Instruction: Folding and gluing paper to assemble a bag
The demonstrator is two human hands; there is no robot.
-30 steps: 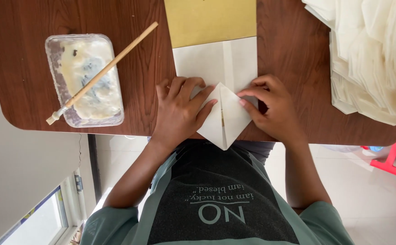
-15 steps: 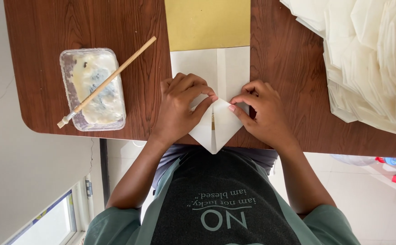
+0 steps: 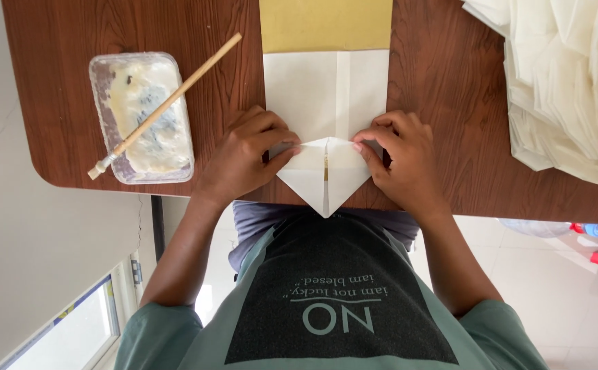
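Head view: my left hand (image 3: 241, 161) and right hand (image 3: 405, 161) now pinch both folded corners of the white paper sheet (image 3: 325, 116) at the brown wooden table's (image 3: 450, 89) near edge, flaps meeting centrally since earlier, point formed.

Brown wooden table (image 3: 450, 82) bears paste tub (image 3: 141, 116), folded white paper (image 3: 323, 103), paper stack (image 3: 566, 82).

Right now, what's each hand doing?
Left hand: fingers bent, pressing down the left folded flap of the white paper.
Right hand: fingers bent, pressing the right flap. Neither lifts anything.
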